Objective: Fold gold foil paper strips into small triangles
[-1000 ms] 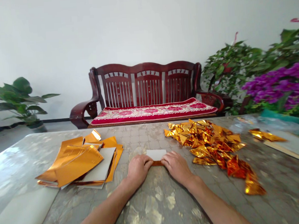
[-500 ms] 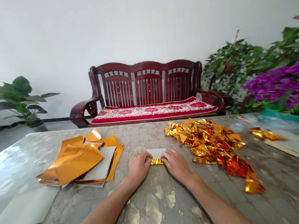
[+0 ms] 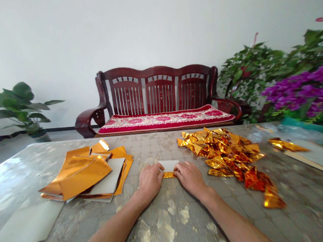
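Left hand [image 3: 150, 181] and right hand [image 3: 190, 178] lie open and flat, not gripping, pressing on either end of a white-backed gold foil fold [image 3: 169, 174] at mid-tabletop [image 3: 168, 223]; more gold band shows than a second ago. Stacked gold foil sheets [image 3: 83, 174] sit left, a heap of gold foil triangles [image 3: 221, 153] right. Far right, a teal-edged tray [image 3: 302, 126], contents unclear
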Demonstrator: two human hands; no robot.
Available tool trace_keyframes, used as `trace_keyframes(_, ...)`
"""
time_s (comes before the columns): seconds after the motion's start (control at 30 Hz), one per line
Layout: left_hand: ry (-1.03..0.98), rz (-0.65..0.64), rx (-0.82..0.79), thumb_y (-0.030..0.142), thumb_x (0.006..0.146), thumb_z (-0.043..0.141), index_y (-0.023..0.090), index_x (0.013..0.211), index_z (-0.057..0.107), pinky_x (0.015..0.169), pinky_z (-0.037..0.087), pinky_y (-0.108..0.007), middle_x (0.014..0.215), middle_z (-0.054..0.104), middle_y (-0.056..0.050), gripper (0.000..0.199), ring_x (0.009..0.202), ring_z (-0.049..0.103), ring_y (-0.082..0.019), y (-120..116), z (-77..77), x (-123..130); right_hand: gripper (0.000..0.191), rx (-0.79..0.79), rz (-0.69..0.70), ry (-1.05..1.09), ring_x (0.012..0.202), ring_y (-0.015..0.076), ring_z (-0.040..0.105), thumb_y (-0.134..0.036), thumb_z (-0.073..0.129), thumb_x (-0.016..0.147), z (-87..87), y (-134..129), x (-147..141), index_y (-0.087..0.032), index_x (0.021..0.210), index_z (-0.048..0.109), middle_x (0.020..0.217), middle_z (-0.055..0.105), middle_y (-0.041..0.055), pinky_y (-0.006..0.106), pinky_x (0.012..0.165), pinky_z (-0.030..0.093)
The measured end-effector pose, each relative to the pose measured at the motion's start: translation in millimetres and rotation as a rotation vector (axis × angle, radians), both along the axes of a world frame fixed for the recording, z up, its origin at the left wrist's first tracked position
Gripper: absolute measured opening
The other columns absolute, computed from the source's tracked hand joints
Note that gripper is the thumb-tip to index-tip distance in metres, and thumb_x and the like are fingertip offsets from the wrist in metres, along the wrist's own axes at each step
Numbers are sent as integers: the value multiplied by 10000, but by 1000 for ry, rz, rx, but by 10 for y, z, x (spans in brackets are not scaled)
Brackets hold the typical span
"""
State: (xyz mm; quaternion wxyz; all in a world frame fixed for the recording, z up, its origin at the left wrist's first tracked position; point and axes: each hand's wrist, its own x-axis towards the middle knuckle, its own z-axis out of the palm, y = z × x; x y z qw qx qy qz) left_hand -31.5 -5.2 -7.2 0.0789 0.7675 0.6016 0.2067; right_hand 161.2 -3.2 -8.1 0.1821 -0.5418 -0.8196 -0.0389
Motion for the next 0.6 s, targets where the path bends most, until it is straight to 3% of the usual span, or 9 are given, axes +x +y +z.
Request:
trace_keyframes(0.4,47,8,-38,234,896,573,234,1041,613,798,418,-329,850,696,-29,151,912,646,-231,-7,24,17,47,20,-15,-19,857,218,602,-248,616,919,-18,-9,-1,-230,876,619,887,712,11,332,735,345)
trace_keyframes(0.6,24,-57,97,177,874,598,224,953,670,836,432,-326,980,651,-51,117,968,581,-223,-2,-5,9,49,0,-62,-22,899,237,591,-269,633,908,-6,-22,-8,-228,929,618,920,704,20,340,748,352)
